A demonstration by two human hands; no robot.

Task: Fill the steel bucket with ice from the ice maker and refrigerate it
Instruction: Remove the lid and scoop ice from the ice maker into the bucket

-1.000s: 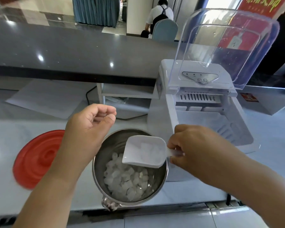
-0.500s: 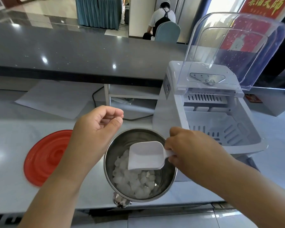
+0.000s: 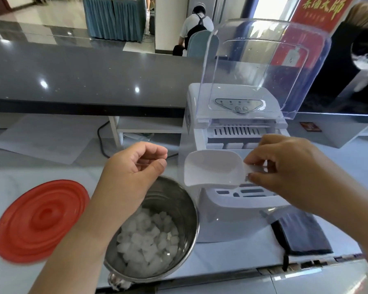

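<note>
The right hand [image 3: 285, 166] has lifted the white scoop [image 3: 212, 168], full 1 s ago and now empty, off the steel bucket [image 3: 179, 204] toward 1 o'clock, before the ice maker [image 3: 232, 219].

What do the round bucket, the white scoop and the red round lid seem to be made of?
Round steel bucket: polished metal, likely stainless; its wall mirrors light. White scoop: matte, translucent plastic, probably. Red round lid: plastic or silicone; moulded rings, soft sheen.
</note>
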